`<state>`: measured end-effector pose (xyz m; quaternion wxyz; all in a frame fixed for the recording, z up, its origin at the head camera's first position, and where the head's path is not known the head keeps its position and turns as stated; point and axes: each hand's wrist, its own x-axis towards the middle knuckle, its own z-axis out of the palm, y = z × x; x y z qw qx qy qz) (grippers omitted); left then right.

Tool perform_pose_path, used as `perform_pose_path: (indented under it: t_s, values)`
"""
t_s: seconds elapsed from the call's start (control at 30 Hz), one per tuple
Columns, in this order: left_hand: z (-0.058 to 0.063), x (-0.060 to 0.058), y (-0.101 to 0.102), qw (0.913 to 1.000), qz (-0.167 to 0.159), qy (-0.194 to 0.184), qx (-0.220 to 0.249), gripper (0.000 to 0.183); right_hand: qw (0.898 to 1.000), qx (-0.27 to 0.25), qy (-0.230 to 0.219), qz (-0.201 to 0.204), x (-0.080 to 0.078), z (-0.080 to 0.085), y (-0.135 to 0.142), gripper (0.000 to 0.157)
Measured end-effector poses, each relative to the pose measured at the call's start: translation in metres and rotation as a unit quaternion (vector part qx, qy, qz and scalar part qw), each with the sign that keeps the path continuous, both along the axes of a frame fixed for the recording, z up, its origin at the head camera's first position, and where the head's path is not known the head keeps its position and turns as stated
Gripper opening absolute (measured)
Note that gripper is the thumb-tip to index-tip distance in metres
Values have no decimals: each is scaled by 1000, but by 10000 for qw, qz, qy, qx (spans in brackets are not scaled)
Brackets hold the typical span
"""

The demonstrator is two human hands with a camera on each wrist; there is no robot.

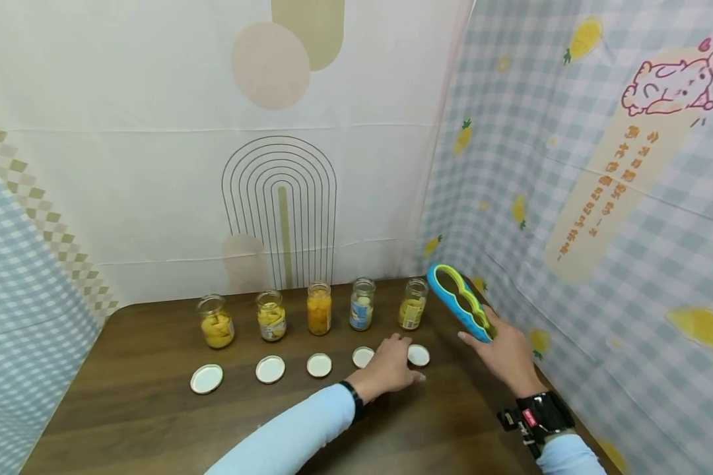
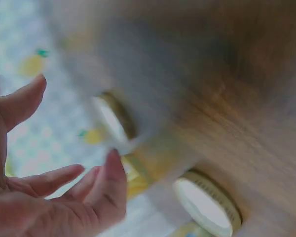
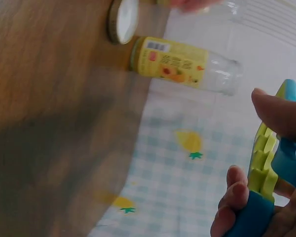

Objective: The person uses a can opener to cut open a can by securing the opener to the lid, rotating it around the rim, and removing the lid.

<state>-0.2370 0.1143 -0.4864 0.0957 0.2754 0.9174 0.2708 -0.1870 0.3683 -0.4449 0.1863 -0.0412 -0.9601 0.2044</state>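
My right hand point(image 1: 509, 353) grips a blue and green jar opener point(image 1: 451, 306), raised at the right edge of the table. In the right wrist view, the thumb and fingers wrap its blue handles point(image 3: 254, 217). My left hand point(image 1: 390, 367) hovers over the table between two white-faced lids, the rightmost lid point(image 1: 418, 355) and its left neighbour lid point(image 1: 362, 357), which it partly covers. Nothing sits between its spread thumb and loosely bent fingers in the left wrist view. Behind the rightmost lid stands an uncapped glass jar point(image 1: 412, 310) with yellow contents and a yellow label.
Several more uncapped jars stand in a row leftward, among them an orange-filled jar point(image 1: 319, 309) and the leftmost jar point(image 1: 216, 323). Lids such as the far-left lid point(image 1: 206, 379) lie face up before them on the brown table point(image 1: 148, 422). Cloth curtains point(image 1: 154, 198) hang behind and beside it.
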Motion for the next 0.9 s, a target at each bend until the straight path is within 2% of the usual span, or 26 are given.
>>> perform_pose_path:
  t_s: [0.07, 0.23, 0.4, 0.5, 0.57, 0.73, 0.8, 0.9]
  values:
    - [9, 14, -20, 9999, -18, 126, 68, 79, 9998, -34, -136, -106, -3, -5, 3, 96]
    - [22, 51, -80, 9965, 25, 833, -20, 70, 9983, -150, -488, -272, -8, -15, 9, 100]
    - [28, 77, -124, 9954, 386, 838, 264, 65, 9950, -165, -894, -414, -12, -22, 17, 105]
    - [30, 85, -137, 9943, 606, 718, 503, 64, 9926, -187, -1088, -509, -14, -25, 21, 109]
    - [30, 90, -144, 9935, 696, 495, 755, 64, 9910, -197, -1183, -587, -16, -27, 21, 111]
    - [26, 97, -156, 9881, 888, 89, 1249, 62, 9866, -252, -1415, -772, -21, -33, 22, 89]
    - [25, 98, -160, 9867, 986, 122, 1285, 61, 9846, -277, -1525, -812, -25, -36, 23, 79]
    - [25, 98, -164, 9859, 1097, 109, 1256, 60, 9814, -259, -1690, -874, -32, -42, 25, 74]
